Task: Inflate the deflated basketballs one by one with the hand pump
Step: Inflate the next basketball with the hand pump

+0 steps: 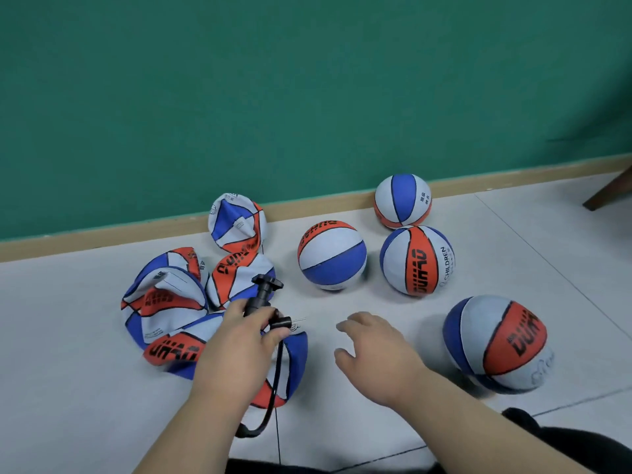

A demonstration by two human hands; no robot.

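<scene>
Left hand [239, 333] grips the hand pump [261, 295], handle end up and away, needle [300, 319] pointing right; right hand [372, 350] loose, holding nothing.

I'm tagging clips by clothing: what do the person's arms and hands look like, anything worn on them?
Both are bare: the left hand and right hand show no gloves, rings or watch, and no sleeves cover the visible forearms. Dark clothing shows at the bottom edge.
</scene>
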